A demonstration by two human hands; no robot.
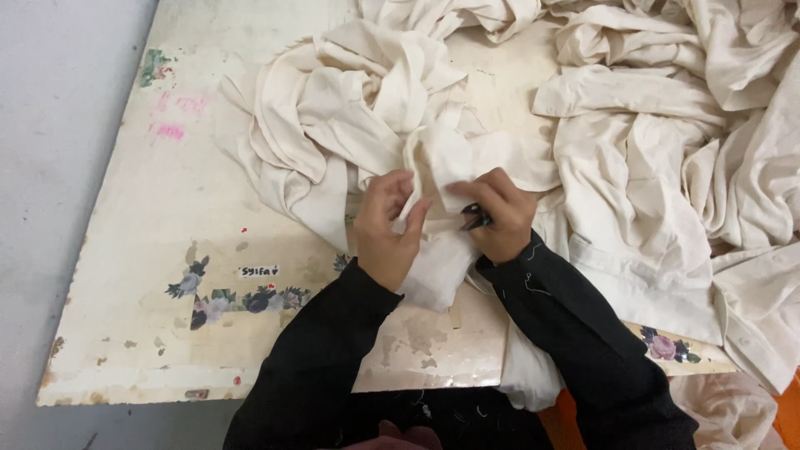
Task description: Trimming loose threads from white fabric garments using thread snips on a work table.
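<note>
The cream garment (433, 167) lies bunched at the middle of the worn tabletop (167, 250), its near edge hanging toward the person. The left hand (387, 229) pinches a fold of it, fingers pressed together. Just right of that fold, the right hand (498, 215) is closed around a small dark tool (475, 218), probably thread snips. To trim cleanly, I judge the fold should stay taut, with the blades close beside the cloth and never biting it
</note>
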